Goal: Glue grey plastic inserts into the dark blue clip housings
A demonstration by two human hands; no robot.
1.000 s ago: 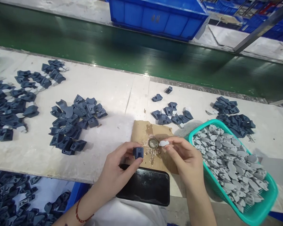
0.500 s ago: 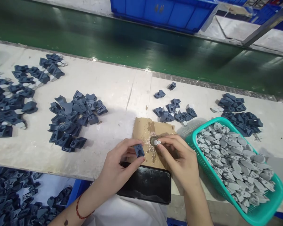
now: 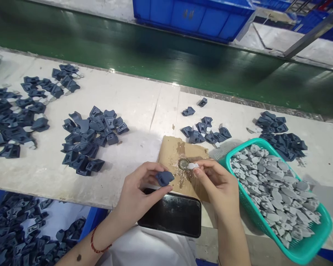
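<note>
My left hand (image 3: 144,190) pinches a dark blue plastic part (image 3: 164,178), its smooth rounded face turned up, above the top edge of a black phone (image 3: 173,216). Between the thumb and fingers of my right hand (image 3: 218,181) is a small light grey part (image 3: 193,166). That grey part is beside a small round dish (image 3: 183,164) on a brown cardboard piece (image 3: 166,151), which has wet, shiny spots around the dish. The two held parts are apart.
On the right stands a green basket (image 3: 329,225) of grey parts. Blue part clusters (image 3: 84,142) lie on the white table (image 3: 135,99). A blue bin (image 3: 93,221) of parts is at lower left. Beyond the table runs a green belt (image 3: 100,48) with a blue crate (image 3: 194,18) behind it.
My left hand has turned the blue part so its smooth face shows. My right hand has moved slightly right with the grey part, uncovering more of the round dish.
</note>
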